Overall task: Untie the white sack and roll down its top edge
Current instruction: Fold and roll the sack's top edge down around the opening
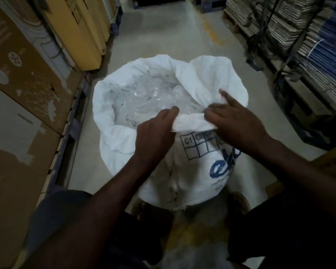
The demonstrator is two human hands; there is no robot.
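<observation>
Between both hands (194, 131), woven sack's (198, 167) rolled rim (190, 124)

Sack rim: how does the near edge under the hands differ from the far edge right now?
The near edge is rolled into a thick cuff; the far edge stands up loose and unrolled. The left hand and right hand grip the near edge; nothing touches the far edge. Both belong to the same white sack, open over clear plastic.

Warehouse aisle: big cardboard boxes (27, 78) on left, flattened carton stacks (291, 26) on pallets right, concrete floor (163, 35)
</observation>
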